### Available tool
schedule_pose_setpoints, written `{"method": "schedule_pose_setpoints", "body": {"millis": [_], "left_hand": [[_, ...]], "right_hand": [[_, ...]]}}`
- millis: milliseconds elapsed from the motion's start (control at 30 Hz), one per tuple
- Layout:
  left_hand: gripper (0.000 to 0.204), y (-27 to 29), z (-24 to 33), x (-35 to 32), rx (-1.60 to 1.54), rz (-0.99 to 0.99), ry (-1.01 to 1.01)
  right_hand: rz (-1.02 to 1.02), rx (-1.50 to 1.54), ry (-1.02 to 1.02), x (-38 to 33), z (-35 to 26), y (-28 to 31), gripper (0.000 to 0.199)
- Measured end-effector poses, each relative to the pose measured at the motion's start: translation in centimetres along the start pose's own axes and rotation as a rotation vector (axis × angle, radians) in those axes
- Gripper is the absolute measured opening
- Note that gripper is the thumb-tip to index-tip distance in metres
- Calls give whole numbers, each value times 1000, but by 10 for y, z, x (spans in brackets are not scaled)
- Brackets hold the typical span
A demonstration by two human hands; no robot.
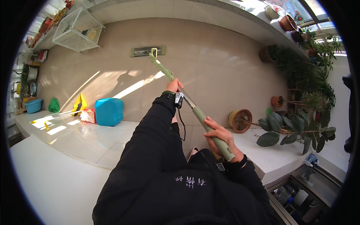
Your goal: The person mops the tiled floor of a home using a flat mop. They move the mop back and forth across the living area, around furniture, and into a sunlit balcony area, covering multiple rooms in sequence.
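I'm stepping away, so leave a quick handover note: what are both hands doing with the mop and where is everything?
Left hand: gripping the mop handle higher up.
Right hand: gripping the green lower grip near the body.
Mop head: flat on the beige tiled floor, far end, near the wire cage.
Nearby: blue container to the left, potted plants on the right.
Done or left: floor shows no clear wet marks, cannot tell.

view: one head camera, up high on the person | faces: down and forward, over black sleeves to a tiled wall point(225, 71) | near: the hands, left hand point(174, 85) and right hand point(219, 135), are close | far: plants point(303, 78) at the right look small | edges: round fisheye, straight lines bend at the rim
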State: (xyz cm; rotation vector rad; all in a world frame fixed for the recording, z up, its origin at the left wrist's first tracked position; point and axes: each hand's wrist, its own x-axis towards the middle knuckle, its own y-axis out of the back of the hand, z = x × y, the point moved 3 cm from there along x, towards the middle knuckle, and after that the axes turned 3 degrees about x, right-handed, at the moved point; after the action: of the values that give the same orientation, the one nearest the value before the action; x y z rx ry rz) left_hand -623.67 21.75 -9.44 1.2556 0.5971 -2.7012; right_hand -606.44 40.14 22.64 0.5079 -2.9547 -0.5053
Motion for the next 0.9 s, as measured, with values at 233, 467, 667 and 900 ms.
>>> {"method": "schedule_pose_setpoints", "body": {"millis": [233,467,667,900], "left_hand": [[18,-87,-30,-95,-394,-95,244],[28,-75,6,-4,-187,-178,213],[21,-79,95,71,-236,22,150],[13,-191,94,51,-481,-72,249]], "right_hand": [[-75,-60,-109,-20,-78,100,17],[-152,42,-9,42,-14,97,21],[-342,58,66,159,10,146,22],[-455,64,65,217,-13,267,16]]}}
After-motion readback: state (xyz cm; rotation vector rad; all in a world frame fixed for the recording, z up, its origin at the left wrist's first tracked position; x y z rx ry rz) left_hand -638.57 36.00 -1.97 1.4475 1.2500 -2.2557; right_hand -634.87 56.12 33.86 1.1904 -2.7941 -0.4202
